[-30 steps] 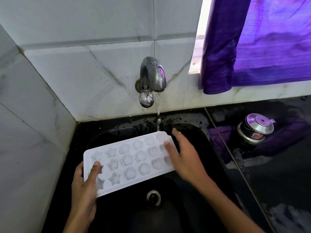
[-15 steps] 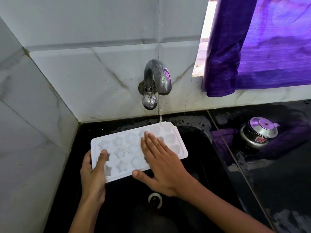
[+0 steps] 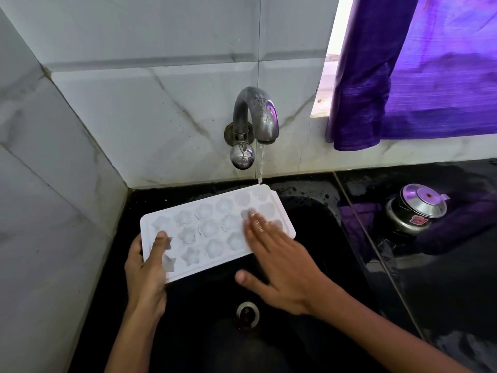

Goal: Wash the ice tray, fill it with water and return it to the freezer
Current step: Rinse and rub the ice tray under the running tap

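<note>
White plastic ice tray point(image 3: 215, 230) held over the black sink point(image 3: 317, 211), under a thin stream from the steel tap point(image 3: 254, 122).

Gripping the tray's near-left corner, the left hand point(image 3: 146, 270) has its thumb on top across a star-shaped mould and its fingers curled beneath. The right hand point(image 3: 279, 262) lies flat with straight fingers point(image 3: 256, 224) on the tray's right-hand moulds, thumb spread off the near edge. Water lands on the far corner, beyond the right fingertips. Below both hands sits the drain point(image 3: 247, 313); right of the right hand, on the dark counter, stands a steel pot point(image 3: 415, 208).
</note>
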